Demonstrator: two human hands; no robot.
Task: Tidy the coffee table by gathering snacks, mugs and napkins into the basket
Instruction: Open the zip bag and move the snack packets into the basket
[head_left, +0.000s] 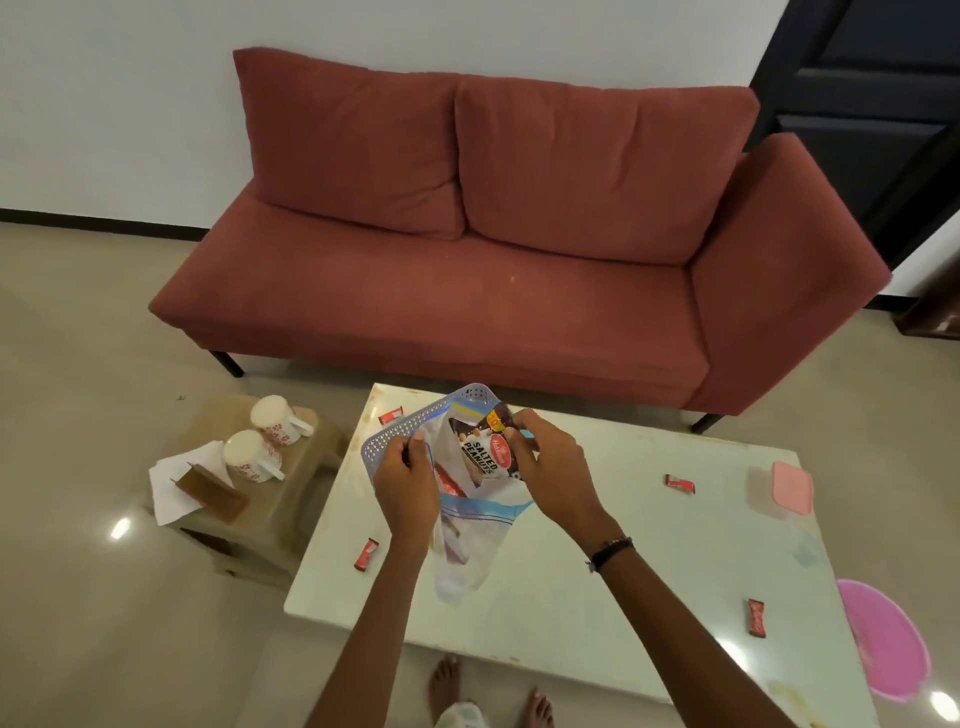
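The left hand (405, 480) pinches one side of a clear zip bag (467, 530)'s mouth. The right hand (550, 467) grips a salted peanuts packet (483, 452), its long axis running up and away from the hands, lower end inside the bag. Behind the hands lies a grey basket (410, 423). Red candy bars (680, 484) lie scattered on the coffee table (623, 571) around them.

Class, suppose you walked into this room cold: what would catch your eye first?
The big red sofa against the far wall. Then both hands over the white coffee table: the left hand holds a clear bag open while the right hand grips a salted peanuts packet.
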